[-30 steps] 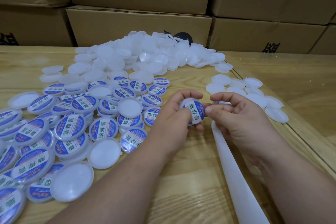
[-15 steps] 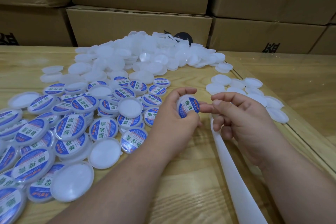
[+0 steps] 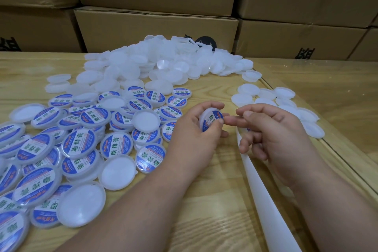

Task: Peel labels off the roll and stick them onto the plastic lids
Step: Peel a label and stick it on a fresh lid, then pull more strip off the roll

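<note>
My left hand point(image 3: 199, 129) grips a white plastic lid point(image 3: 210, 119) that bears a blue and white label, tilted on edge above the table. My right hand point(image 3: 274, 135) hovers just right of it, fingers loosely curled, its fingertips close to the lid's edge and holding nothing that I can see. A white backing strip point(image 3: 263, 196) from the label roll runs from under my right hand toward the lower right; the roll itself is out of view.
Several labelled lids point(image 3: 81, 145) lie spread at the left. A heap of plain white lids point(image 3: 155, 63) sits at the back, with a smaller group point(image 3: 286, 102) at the right. Stacked cardboard boxes point(image 3: 155, 26) stand behind the wooden table point(image 3: 204, 210).
My right hand has let go of the lid and drawn slightly right. My left hand turned the labelled lid more on edge and shifted it a little left.
</note>
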Motion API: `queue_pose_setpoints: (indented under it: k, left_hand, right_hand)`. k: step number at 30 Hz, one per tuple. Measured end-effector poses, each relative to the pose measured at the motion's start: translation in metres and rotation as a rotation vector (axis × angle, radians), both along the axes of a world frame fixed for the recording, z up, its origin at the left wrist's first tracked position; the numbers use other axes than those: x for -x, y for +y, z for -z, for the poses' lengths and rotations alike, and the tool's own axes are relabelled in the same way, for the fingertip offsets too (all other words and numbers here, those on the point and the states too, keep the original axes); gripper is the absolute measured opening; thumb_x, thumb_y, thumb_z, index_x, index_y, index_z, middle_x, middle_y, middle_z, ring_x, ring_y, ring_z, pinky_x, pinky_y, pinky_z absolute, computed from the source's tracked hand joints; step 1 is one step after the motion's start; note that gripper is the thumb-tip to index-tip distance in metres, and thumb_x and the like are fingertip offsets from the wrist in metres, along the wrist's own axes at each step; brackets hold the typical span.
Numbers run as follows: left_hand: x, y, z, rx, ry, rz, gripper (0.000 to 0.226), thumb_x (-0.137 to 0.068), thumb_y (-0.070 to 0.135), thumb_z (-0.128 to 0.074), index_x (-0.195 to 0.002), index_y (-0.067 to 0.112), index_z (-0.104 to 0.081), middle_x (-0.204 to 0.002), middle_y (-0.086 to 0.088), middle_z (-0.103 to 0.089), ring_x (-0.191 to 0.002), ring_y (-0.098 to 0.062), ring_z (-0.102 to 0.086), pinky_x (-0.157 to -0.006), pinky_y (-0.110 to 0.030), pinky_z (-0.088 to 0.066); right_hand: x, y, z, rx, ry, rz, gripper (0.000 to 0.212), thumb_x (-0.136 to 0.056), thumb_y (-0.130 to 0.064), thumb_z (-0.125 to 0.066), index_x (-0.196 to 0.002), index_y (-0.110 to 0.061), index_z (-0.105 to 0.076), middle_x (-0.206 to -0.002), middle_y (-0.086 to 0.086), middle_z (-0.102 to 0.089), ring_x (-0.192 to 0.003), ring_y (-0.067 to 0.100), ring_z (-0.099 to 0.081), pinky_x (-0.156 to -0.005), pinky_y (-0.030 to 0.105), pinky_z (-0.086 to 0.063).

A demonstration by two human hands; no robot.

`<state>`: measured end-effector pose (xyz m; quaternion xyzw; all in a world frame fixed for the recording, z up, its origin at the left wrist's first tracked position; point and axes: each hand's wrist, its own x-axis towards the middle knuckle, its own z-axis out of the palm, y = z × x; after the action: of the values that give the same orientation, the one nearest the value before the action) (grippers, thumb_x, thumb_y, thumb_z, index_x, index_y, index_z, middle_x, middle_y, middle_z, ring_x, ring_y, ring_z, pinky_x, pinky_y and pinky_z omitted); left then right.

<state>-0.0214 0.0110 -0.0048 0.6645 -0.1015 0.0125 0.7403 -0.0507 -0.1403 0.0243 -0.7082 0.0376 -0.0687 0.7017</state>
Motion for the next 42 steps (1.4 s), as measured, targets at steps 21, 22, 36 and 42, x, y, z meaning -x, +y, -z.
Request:
queue_pose_setpoints:
  k: [21, 22, 36, 42]
  left_hand:
    - [0.000, 0.002, 0.002, 0.057, -0.043, -0.082, 0.034, -0.096, 0.062, -0.037, -0.108, 0.045, -0.064, -0.069, -0.003, -0.074, -0.041, -0.004, -0.051, -0.041, -0.018, -0.038]
    - [0.000, 0.002, 0.002, 0.042, -0.058, -0.085, 0.031, -0.096, 0.061, -0.038, -0.110, 0.046, -0.062, -0.067, -0.003, -0.073, -0.043, -0.003, -0.050, -0.044, -0.018, -0.038]
    - [-0.007, 0.006, 0.007, 0.022, 0.089, -0.192, 0.019, -0.085, 0.047, -0.059, -0.088, 0.040, -0.076, -0.067, 0.022, -0.065, -0.065, -0.002, -0.057, -0.072, -0.029, -0.047]
    - [-0.012, 0.007, 0.001, 0.194, 0.076, -0.141, 0.038, -0.106, 0.055, -0.030, -0.111, 0.030, -0.060, -0.077, 0.000, -0.076, -0.050, -0.010, -0.055, -0.052, -0.022, -0.046]
  right_hand:
    - [-0.003, -0.006, 0.003, -0.039, -0.075, 0.123, 0.015, -0.082, -0.026, -0.059, -0.087, -0.014, -0.066, -0.094, 0.010, -0.080, -0.045, 0.016, -0.057, -0.036, 0.019, -0.031]
    - [-0.003, -0.006, 0.003, -0.039, -0.075, 0.124, 0.015, -0.082, -0.026, -0.059, -0.087, -0.014, -0.066, -0.094, 0.010, -0.080, -0.045, 0.016, -0.056, -0.036, 0.019, -0.032]
    - [-0.002, -0.005, 0.002, -0.063, -0.110, 0.129, 0.016, -0.084, -0.025, -0.061, -0.074, -0.026, -0.073, -0.093, 0.013, -0.079, -0.045, 0.015, -0.055, -0.037, 0.019, -0.033]
    - [-0.003, -0.005, 0.001, -0.072, -0.113, 0.140, 0.012, -0.083, -0.025, -0.062, -0.078, -0.021, -0.071, -0.091, 0.015, -0.079, -0.044, 0.016, -0.054, -0.037, 0.019, -0.034]
